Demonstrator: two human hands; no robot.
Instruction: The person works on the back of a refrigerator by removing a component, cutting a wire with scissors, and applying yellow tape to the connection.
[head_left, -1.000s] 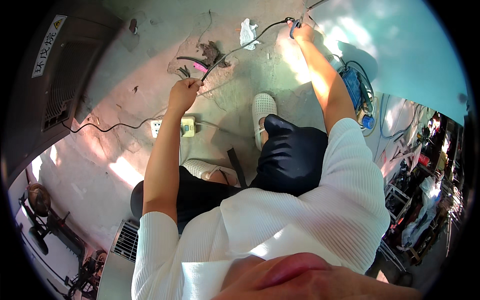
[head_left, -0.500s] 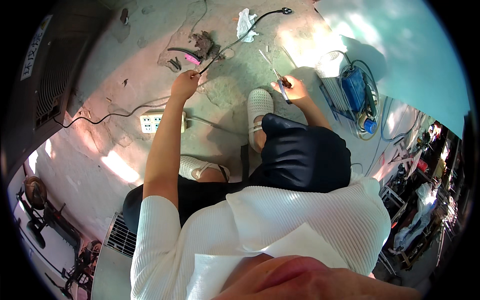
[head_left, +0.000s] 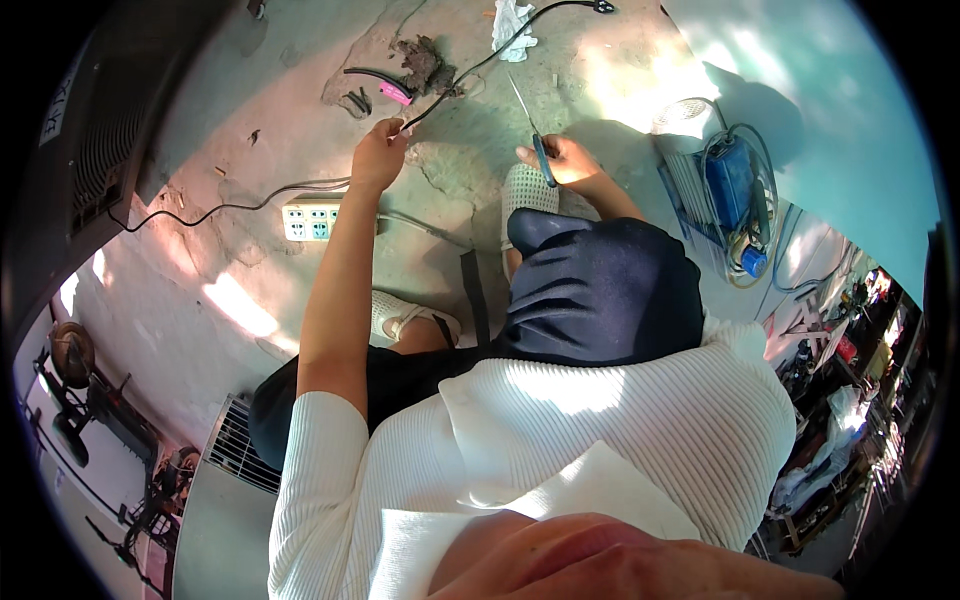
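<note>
My left hand [head_left: 380, 155] pinches one black cable [head_left: 428, 110]; my right hand [head_left: 570, 163], drawn back, grips one blue-handled tool [head_left: 545, 160].
Nearest, two pale perforated shoes [head_left: 530, 190] stand on the floor [head_left: 455, 150]; one power strip [head_left: 310, 220] lies beyond the left one; my right fingers are wrapped on the tool's handle, just above my right shoe, its thin shaft pointing away from me; a second ago that hand was out at the cable's far end [head_left: 603, 6], which now lies loose; my left thumb and fingertips stay clamped together on the cable's nearer part; past them lie one pink piece [head_left: 396, 93], one short curved black piece [head_left: 375, 74] and one brown clump [head_left: 425, 65]; farthest, one crumpled white tissue [head_left: 514, 28] lies beside the cable.
</note>
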